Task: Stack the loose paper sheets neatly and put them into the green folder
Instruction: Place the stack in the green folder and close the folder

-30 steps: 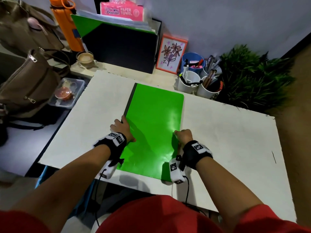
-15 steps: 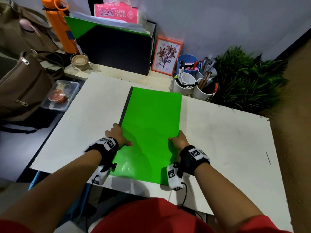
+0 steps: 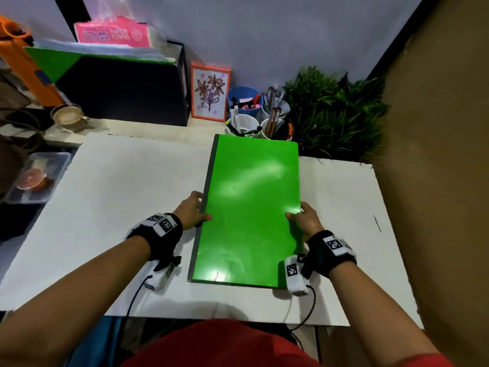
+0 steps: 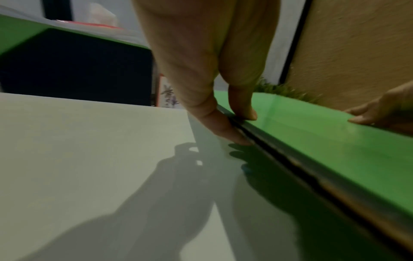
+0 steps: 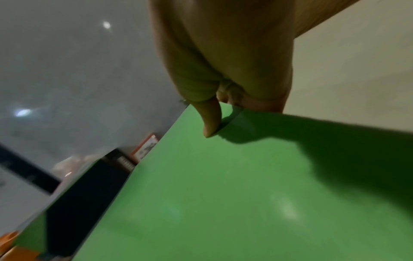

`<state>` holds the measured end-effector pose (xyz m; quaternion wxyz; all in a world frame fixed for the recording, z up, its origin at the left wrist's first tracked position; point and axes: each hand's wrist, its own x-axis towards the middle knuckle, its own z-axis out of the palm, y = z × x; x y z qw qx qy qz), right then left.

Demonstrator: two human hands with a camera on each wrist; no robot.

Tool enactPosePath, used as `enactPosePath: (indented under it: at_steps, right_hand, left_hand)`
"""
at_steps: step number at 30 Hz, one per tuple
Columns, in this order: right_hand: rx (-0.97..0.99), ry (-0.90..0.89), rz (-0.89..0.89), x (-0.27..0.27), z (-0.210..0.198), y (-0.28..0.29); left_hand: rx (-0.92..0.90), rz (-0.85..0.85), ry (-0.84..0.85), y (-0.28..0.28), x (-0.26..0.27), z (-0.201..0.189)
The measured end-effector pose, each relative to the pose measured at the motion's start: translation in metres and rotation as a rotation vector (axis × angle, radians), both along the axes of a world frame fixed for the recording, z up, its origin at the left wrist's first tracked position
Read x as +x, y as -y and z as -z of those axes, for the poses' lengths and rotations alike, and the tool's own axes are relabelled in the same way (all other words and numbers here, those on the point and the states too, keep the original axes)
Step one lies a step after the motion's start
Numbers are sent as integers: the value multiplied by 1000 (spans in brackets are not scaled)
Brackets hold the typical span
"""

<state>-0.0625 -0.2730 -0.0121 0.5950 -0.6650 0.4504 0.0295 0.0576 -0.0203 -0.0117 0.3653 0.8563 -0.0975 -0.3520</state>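
Observation:
The green folder (image 3: 251, 207) is closed, with a dark spine on its left, and lies lengthwise on the white board (image 3: 132, 207). My left hand (image 3: 191, 210) pinches the spine edge, thumb on the cover and fingers along the side. In the left wrist view the folder (image 4: 335, 150) looks slightly raised at that edge, under my left hand (image 4: 241, 127). My right hand (image 3: 304, 218) grips the folder's right edge. In the right wrist view its thumb (image 5: 211, 123) lies on the cover (image 5: 223, 194) and the fingers curl under. No loose sheets are visible.
Pen cups (image 3: 246, 125) and a plant (image 3: 330, 115) stand just beyond the folder's far end. A framed flower drawing (image 3: 210, 94), a black file box (image 3: 124, 88) and a coffee cup (image 3: 68, 116) line the back. A plastic container (image 3: 37, 178) sits left; a brown wall (image 3: 436, 181) closes the right.
Both hands have moved from lying on the cover to gripping the folder's side edges. The folder has turned from tilted to nearly straight, its far end now by the pen cups.

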Motion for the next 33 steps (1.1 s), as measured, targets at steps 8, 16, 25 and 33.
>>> enactPosePath:
  at_steps: [8,16,25,33]
  right_hand:
    - [-15,-42,165,-58,5,85]
    - [-181,-207,79,-73,27,132]
    - [-442,-345,-13,-59,26,141]
    - [-533,-454,-86,-58,24,137]
  left_hand:
    - [-22,139,-108,87,-39,6]
    - [77,213,-1,137,-68,14]
    - [166,224,127,157,-71,18]
    - [352,338,197,169,-71,19]
